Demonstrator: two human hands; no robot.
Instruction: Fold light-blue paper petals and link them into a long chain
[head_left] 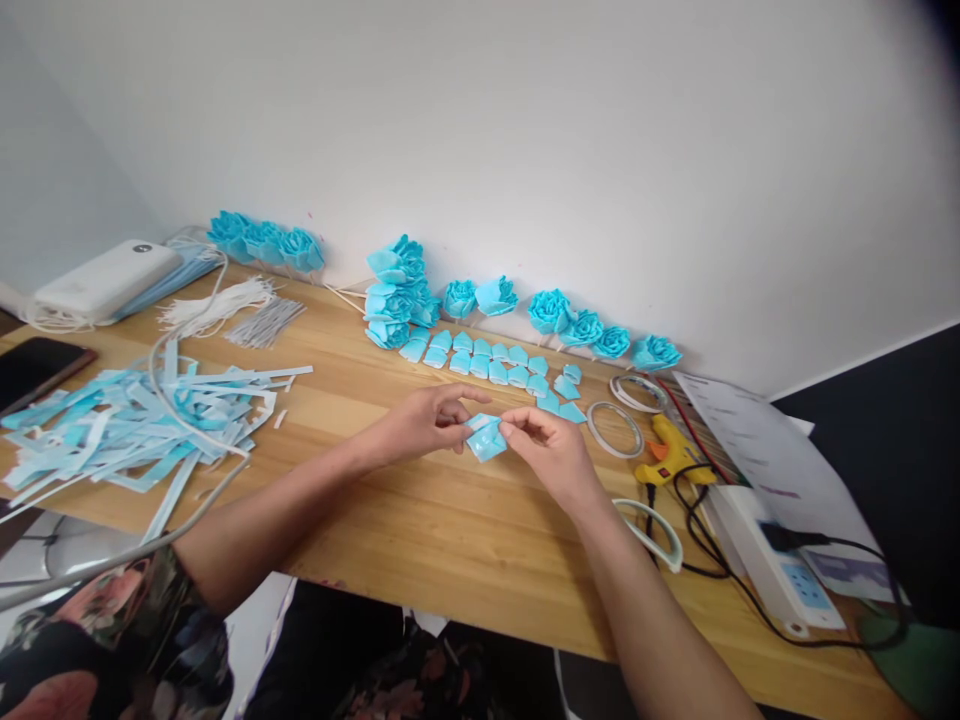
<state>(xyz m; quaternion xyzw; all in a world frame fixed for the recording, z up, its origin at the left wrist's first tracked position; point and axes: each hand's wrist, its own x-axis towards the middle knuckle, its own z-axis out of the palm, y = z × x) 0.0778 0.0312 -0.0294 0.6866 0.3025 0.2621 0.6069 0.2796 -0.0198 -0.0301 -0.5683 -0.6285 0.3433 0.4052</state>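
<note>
A small light-blue petal piece (487, 440) with a paler strip along its top is held just above the table, between both hands. My right hand (546, 446) pinches its right corner between thumb and fingertips. On the other side, the thumb of my left hand (429, 424) presses at the left corner, with the index finger stretched out above the piece. Behind the hands, folded blue petal pieces (480, 365) lie in rows on the table. Beyond these stand blue crepe-like flowers (550, 311), some leaning against the wall.
Cut blue strips (142, 420) pile up at the left, crossed by a white cable (225, 478). White stems (217, 305), a power bank (109, 280) and a phone (41, 370) lie there too. Right are tape rolls (615, 430), a yellow glue gun (675, 450) and a power strip (772, 560).
</note>
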